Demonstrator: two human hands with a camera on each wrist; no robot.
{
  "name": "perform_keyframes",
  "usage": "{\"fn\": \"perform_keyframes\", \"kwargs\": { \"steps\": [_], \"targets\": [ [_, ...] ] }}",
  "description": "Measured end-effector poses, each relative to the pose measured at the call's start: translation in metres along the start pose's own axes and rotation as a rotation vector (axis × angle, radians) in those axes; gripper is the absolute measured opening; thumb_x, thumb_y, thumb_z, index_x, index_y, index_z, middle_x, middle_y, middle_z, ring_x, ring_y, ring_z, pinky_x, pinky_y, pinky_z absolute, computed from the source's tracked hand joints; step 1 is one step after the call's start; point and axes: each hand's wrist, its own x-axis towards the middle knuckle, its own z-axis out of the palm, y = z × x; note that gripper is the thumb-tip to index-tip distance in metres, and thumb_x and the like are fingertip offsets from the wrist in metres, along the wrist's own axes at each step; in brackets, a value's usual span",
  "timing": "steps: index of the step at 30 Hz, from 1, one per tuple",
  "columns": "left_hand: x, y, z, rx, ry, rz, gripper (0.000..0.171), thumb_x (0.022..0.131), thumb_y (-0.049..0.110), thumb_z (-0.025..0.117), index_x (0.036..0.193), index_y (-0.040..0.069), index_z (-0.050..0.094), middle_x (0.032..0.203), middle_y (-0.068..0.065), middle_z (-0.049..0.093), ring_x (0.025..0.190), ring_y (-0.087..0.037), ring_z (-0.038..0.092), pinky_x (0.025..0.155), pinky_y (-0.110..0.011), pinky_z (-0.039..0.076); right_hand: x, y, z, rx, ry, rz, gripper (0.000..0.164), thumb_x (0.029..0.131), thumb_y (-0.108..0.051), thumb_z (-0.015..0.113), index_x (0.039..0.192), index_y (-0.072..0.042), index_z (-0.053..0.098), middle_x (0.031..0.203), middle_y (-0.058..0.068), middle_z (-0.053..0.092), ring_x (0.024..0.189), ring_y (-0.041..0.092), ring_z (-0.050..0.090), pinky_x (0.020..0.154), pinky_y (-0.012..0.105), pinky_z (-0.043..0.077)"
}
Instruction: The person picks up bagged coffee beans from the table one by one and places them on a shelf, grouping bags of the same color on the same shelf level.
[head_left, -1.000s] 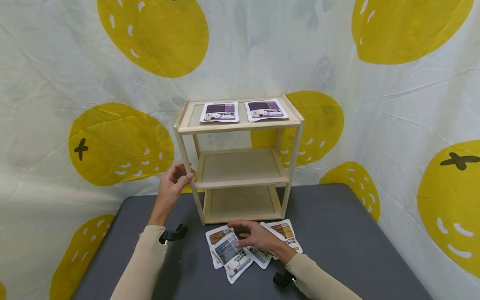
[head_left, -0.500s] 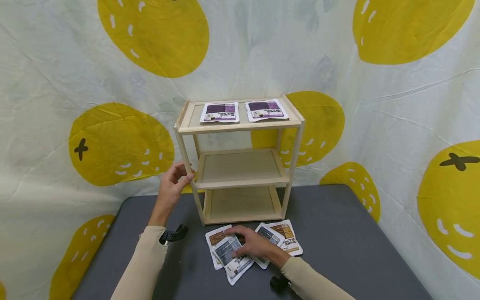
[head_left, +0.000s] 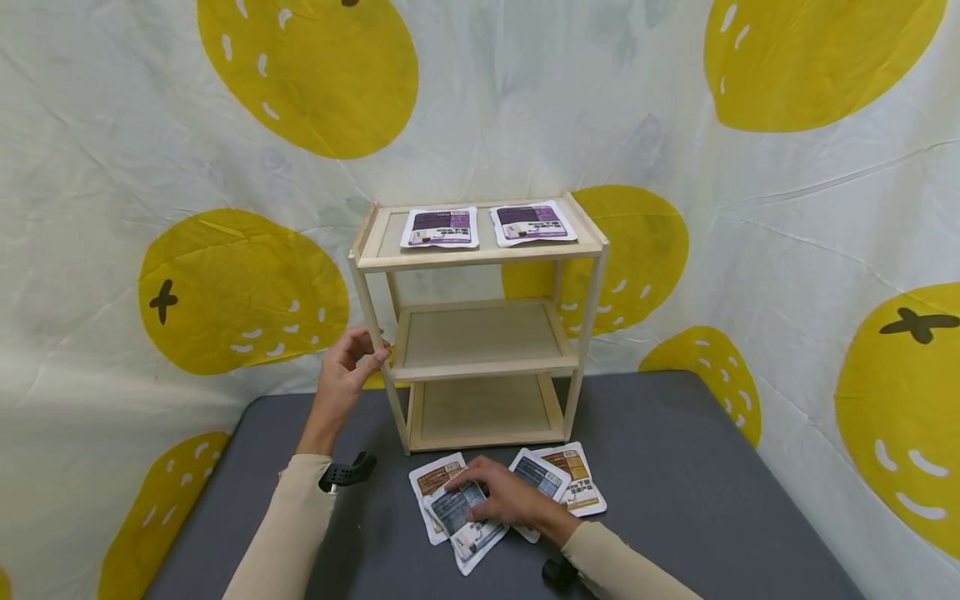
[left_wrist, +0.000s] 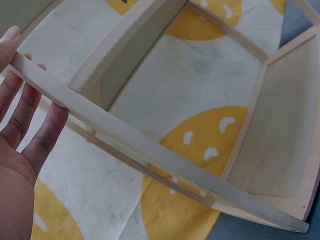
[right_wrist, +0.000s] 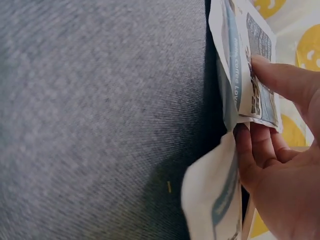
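My left hand (head_left: 341, 383) grips the front left post of a three-tier wooden shelf (head_left: 483, 367); in the left wrist view the thumb and fingers are on either side of the post (left_wrist: 135, 137). On the table before the shelf, my right hand (head_left: 504, 498) pinches a grey-blue coffee sachet (head_left: 457, 515), the thumb on its printed face and the fingers under its edge in the right wrist view. Beneath and beside it lie other sachets: a brown one (head_left: 435, 477) to the left, a grey-blue one (head_left: 542, 473) and a brown one (head_left: 577, 479) to the right.
Two purple sachets (head_left: 441, 228) lie side by side on the shelf's top tier. The dark grey table (head_left: 675, 483) extends around the shelf. Behind and at the sides hangs a pale cloth (head_left: 525, 100) with large yellow fruit prints.
My right hand has moved slightly left and down onto the grey-blue sachet, and its thumb and fingers have closed on it. The left hand stays on the post.
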Motion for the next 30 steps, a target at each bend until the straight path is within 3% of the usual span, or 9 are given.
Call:
{"fn": "perform_keyframes", "kwargs": {
  "steps": [6, 10, 15, 22, 25, 27, 29, 30],
  "targets": [
    [0.000, 0.000, 0.000, -0.001, -0.001, -0.001, 0.030, 0.097, 0.004, 0.068, 0.125, 0.002, 0.060, 0.106, -0.021, 0.064, 0.097, -0.021, 0.061, 0.085, -0.025, 0.052, -0.001, -0.001, -0.002, -0.017, 0.008, -0.004, 0.037, 0.086, -0.005, 0.080, 0.119, -0.020, 0.075, 0.112, 0.000, 0.064, 0.099, 0.013, 0.058, 0.087, 0.029, 0.046],
    [0.000, 0.000, 0.001, 0.002, -0.002, 0.000, 0.030, 0.097, 0.005, 0.068, 0.125, 0.002, 0.060, 0.106, -0.021, 0.064, 0.097, -0.021, 0.061, 0.085, -0.025, 0.052, -0.002, -0.001, -0.004, -0.027, 0.014, -0.016, 0.032, 0.087, -0.005, 0.078, 0.116, -0.018, 0.076, 0.102, 0.002, 0.062, 0.086, 0.014, 0.052, 0.076, 0.024, 0.040],
    [0.000, 0.001, 0.000, 0.004, -0.003, 0.007, 0.030, 0.096, 0.004, 0.068, 0.125, 0.002, 0.060, 0.105, -0.021, 0.064, 0.097, -0.021, 0.061, 0.086, -0.026, 0.053, -0.006, -0.004, -0.007, -0.049, -0.005, -0.028, 0.031, 0.089, -0.006, 0.076, 0.118, -0.017, 0.076, 0.097, 0.004, 0.056, 0.080, 0.012, 0.045, 0.071, 0.022, 0.036],
    [0.000, 0.001, 0.000, 0.005, -0.001, -0.008, 0.031, 0.097, 0.007, 0.069, 0.126, 0.004, 0.060, 0.106, -0.018, 0.065, 0.098, -0.021, 0.062, 0.086, -0.026, 0.053, -0.013, -0.010, -0.016, 0.007, -0.090, -0.017, 0.041, 0.087, -0.005, 0.077, 0.126, -0.015, 0.071, 0.112, 0.005, 0.062, 0.087, 0.013, 0.051, 0.073, 0.022, 0.040],
    [0.000, 0.001, 0.000, 0.002, 0.001, -0.011, 0.031, 0.097, 0.008, 0.069, 0.126, 0.004, 0.060, 0.106, -0.016, 0.065, 0.098, -0.022, 0.061, 0.086, -0.025, 0.053, -0.015, -0.010, -0.017, 0.014, -0.116, -0.009, 0.040, 0.087, -0.006, 0.078, 0.126, -0.014, 0.071, 0.119, 0.005, 0.066, 0.092, 0.019, 0.054, 0.077, 0.024, 0.041],
    [0.000, 0.000, 0.000, 0.000, 0.001, -0.008, 0.031, 0.097, 0.008, 0.068, 0.126, 0.004, 0.060, 0.106, -0.014, 0.065, 0.098, -0.022, 0.061, 0.085, -0.025, 0.053, -0.016, -0.009, -0.016, 0.007, -0.117, 0.003, 0.039, 0.088, -0.008, 0.078, 0.125, -0.015, 0.071, 0.125, 0.004, 0.067, 0.109, 0.026, 0.059, 0.090, 0.028, 0.045],
    [0.000, 0.000, 0.000, -0.001, 0.000, -0.006, 0.031, 0.097, 0.008, 0.068, 0.126, 0.003, 0.060, 0.106, -0.014, 0.065, 0.098, -0.021, 0.061, 0.085, -0.025, 0.053, -0.017, -0.008, -0.016, -0.012, -0.117, 0.015, 0.039, 0.088, -0.011, 0.078, 0.125, -0.018, 0.071, 0.132, 0.003, 0.065, 0.128, 0.034, 0.055, 0.104, 0.035, 0.044],
    [0.000, 0.000, 0.000, -0.002, 0.001, -0.006, 0.030, 0.097, 0.008, 0.068, 0.126, 0.003, 0.060, 0.105, -0.015, 0.065, 0.098, -0.022, 0.061, 0.085, -0.025, 0.053, -0.017, -0.008, -0.016, -0.020, -0.119, 0.013, 0.040, 0.088, -0.012, 0.079, 0.126, -0.018, 0.071, 0.130, 0.004, 0.066, 0.128, 0.036, 0.055, 0.105, 0.036, 0.044]
  ]
}}
